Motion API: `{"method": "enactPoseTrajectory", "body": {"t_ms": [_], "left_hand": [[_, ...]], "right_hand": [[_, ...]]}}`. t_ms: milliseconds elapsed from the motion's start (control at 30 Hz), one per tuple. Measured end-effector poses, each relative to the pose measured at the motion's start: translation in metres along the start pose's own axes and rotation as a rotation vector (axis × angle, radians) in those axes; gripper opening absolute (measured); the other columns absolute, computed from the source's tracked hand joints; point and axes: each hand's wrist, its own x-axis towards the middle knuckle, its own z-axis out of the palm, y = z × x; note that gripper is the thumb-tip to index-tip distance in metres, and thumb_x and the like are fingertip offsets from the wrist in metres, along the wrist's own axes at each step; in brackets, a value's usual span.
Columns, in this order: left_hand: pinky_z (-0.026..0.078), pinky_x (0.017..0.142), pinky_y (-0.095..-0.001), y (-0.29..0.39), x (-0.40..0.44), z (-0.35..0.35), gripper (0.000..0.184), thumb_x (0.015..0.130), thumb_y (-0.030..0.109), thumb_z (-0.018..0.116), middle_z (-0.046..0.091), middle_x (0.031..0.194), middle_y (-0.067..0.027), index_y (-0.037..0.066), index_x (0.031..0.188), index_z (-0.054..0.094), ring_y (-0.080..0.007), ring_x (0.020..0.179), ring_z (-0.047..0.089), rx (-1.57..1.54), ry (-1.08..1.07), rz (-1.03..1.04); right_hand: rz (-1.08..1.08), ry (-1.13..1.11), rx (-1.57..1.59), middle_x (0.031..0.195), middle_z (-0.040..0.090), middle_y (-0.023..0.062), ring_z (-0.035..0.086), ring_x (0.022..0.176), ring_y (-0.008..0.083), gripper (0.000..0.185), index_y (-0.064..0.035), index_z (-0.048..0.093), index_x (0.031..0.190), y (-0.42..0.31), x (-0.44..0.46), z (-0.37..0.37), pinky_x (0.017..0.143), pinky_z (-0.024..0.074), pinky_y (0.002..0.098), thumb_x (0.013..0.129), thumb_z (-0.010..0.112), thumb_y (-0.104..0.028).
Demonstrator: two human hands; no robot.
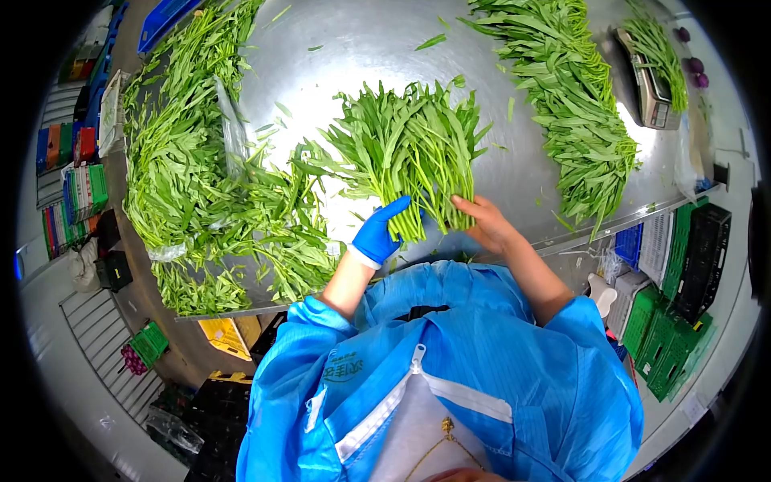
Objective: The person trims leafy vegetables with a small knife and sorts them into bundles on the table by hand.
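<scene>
A bunch of water spinach is held near the table's front edge, leaves pointing away from me and cut stems toward me. My left hand, in a blue glove, is closed around the stems on the left side. My bare right hand grips the stems on the right side, thumb on top. The hidden fingers of both hands lie under or behind the stems. Left of the bunch, loose water spinach spreads beside a large heap with clear plastic among it.
A long row of water spinach lies on the right of the metal table. Beyond it a scale carries more greens. A blue crate is at the far left; green crates stand below right.
</scene>
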Motion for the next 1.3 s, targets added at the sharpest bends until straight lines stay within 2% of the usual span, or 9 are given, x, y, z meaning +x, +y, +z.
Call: {"method": "enactPoseTrajectory", "body": {"t_ms": [167,367,500,567,733,833,967,1067,1300], "left_hand": [[0.055,0.076,-0.0313,-0.013,0.005,0.039,0.035,0.082,0.007,0.068,0.067,0.102,-0.0097,0.001,0.115,0.061,-0.0201,0.088,0.066,0.256,0.153,0.184],[0.053,0.073,-0.0296,-0.003,0.001,0.029,0.033,0.085,0.012,0.062,0.067,0.095,-0.0086,0.002,0.116,0.060,-0.0184,0.083,0.065,0.200,0.110,0.114],[0.053,0.073,-0.0303,-0.003,0.001,0.032,0.032,0.084,0.011,0.063,0.067,0.096,-0.0079,0.003,0.116,0.060,-0.0186,0.085,0.065,0.201,-0.084,0.106],[0.053,0.078,-0.0316,-0.007,0.005,0.030,0.036,0.083,0.008,0.064,0.066,0.101,-0.0086,0.004,0.118,0.058,-0.0191,0.091,0.064,0.260,0.069,0.131],[0.053,0.080,-0.0320,0.019,-0.023,0.041,0.033,0.080,0.009,0.065,0.066,0.099,-0.0096,-0.001,0.111,0.059,-0.0210,0.088,0.065,0.353,0.039,0.276],[0.054,0.079,-0.0345,0.042,-0.042,0.062,0.032,0.081,0.007,0.063,0.065,0.098,-0.0106,-0.003,0.111,0.058,-0.0229,0.085,0.065,0.304,0.035,0.293],[0.051,0.086,-0.0351,0.053,-0.027,0.051,0.050,0.081,0.003,0.060,0.062,0.110,-0.0106,0.000,0.130,0.048,-0.0213,0.097,0.062,0.180,0.028,0.303],[0.052,0.085,-0.0337,0.060,-0.024,0.039,0.051,0.080,0.001,0.060,0.061,0.112,-0.0089,0.002,0.130,0.048,-0.0203,0.095,0.062,0.191,0.041,0.314],[0.050,0.088,-0.0356,0.063,-0.029,0.090,0.063,0.077,0.000,0.058,0.054,0.123,-0.0142,0.001,0.137,0.038,-0.0224,0.098,0.061,0.235,-0.123,0.447]], "right_hand": [[-0.119,-0.104,-0.242,0.113,0.063,0.0048,0.058,0.101,0.0151,0.043,-0.0033,0.056,0.123,0.011,0.008,0.011,0.090,0.0439,0.0314,0.082,0.069,-0.012],[-0.198,0.028,-0.372,0.097,0.066,0.0045,0.060,0.092,0.0150,0.030,-0.0029,0.061,0.110,-0.007,-0.006,0.010,0.083,0.0460,0.0286,0.083,0.067,-0.012],[-0.098,-0.051,-0.167,0.096,0.065,0.0036,0.059,0.089,0.0138,0.034,-0.0035,0.060,0.113,0.000,0.002,0.006,0.082,0.0459,0.0294,0.081,0.067,-0.011],[-0.066,-0.005,-0.042,0.090,0.065,0.0039,0.060,0.083,0.0138,0.030,-0.0035,0.060,0.108,0.000,-0.002,0.025,0.077,0.0469,0.0293,0.080,0.067,-0.013],[-0.411,-0.033,-0.270,0.077,0.060,0.0041,0.056,0.069,0.0150,0.016,-0.0028,0.059,0.095,-0.047,-0.036,0.007,0.064,0.0450,0.0293,0.083,0.065,-0.012],[-0.625,-0.454,-0.007,0.076,0.059,0.0039,0.056,0.067,0.0149,0.020,-0.0012,0.058,0.095,-0.083,-0.063,0.009,0.062,0.0441,0.0289,0.084,0.067,-0.016],[-0.342,0.220,-0.549,0.078,0.060,0.0058,0.053,0.066,0.0145,0.030,0.0043,0.055,0.106,-0.075,-0.018,-0.031,0.060,0.0427,0.0280,0.087,0.064,-0.017],[-0.416,0.071,-0.151,0.083,0.060,0.0067,0.053,0.070,0.0141,0.033,0.0040,0.052,0.111,-0.093,-0.051,-0.013,0.063,0.0426,0.0278,0.087,0.064,-0.015],[-0.761,-0.029,-0.055,0.089,0.061,0.0089,0.059,0.078,0.0187,0.035,0.0016,0.050,0.116,-0.086,-0.050,0.007,0.069,0.0485,0.0322,0.087,0.064,-0.013]]}}
